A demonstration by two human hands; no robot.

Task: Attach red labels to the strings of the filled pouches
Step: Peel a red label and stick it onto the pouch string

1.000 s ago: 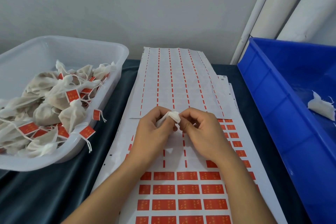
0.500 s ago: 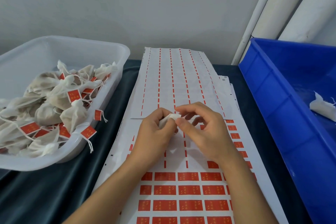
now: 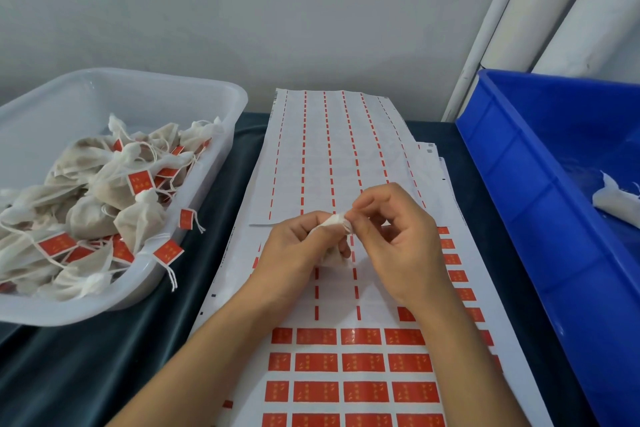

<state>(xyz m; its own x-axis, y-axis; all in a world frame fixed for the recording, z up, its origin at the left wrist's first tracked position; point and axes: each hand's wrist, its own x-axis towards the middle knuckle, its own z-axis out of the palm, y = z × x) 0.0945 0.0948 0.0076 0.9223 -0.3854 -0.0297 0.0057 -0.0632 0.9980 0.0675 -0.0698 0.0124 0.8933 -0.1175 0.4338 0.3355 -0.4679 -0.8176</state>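
My left hand (image 3: 298, 250) is closed around a small white filled pouch (image 3: 334, 224), whose gathered top sticks out between my fingers. The thumb and forefinger of my right hand (image 3: 398, 236) pinch at that top; the string is too fine to make out. Both hands hover over a label sheet (image 3: 349, 360) with rows of red labels (image 3: 315, 362) toward me and peeled gaps beneath the hands. No label is visible in my fingers.
A clear plastic tub (image 3: 194, 87) at left holds several pouches with red labels on their strings. A blue bin (image 3: 519, 184) at right holds one white pouch (image 3: 614, 199). A used backing sheet (image 3: 332, 149) lies further back. White pipes stand at the far right.
My right hand's fingers have spread and lifted slightly while pinching the pouch top. The left hand keeps its hold and has hardly moved.
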